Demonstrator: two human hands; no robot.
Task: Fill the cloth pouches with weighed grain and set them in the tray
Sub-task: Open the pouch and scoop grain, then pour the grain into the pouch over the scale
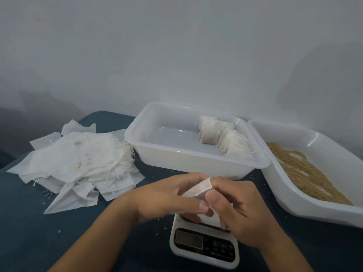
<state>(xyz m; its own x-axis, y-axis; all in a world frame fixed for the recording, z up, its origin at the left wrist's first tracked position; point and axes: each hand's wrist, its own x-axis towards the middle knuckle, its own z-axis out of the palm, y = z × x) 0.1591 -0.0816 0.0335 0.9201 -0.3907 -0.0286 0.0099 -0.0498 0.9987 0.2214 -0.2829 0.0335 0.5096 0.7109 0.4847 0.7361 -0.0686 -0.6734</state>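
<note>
A white cloth pouch (198,190) is held between both hands just above the small white kitchen scale (204,246). My left hand (167,197) grips its left side, fingers curled over it. My right hand (237,209) pinches its right edge with thumb and fingers. The lower part of the pouch is hidden behind the fingers. Behind the hands stands a white plastic tray (157,154) with several filled pouches (225,138) lined up at its right end. A second white tray (314,205) at the right holds loose brown grain (300,169).
A heap of flat empty cloth pouches (74,163) with drawstrings lies at the left on the dark blue table (29,222). Stray grains dot the table near the scale. A pale wall rises close behind the trays.
</note>
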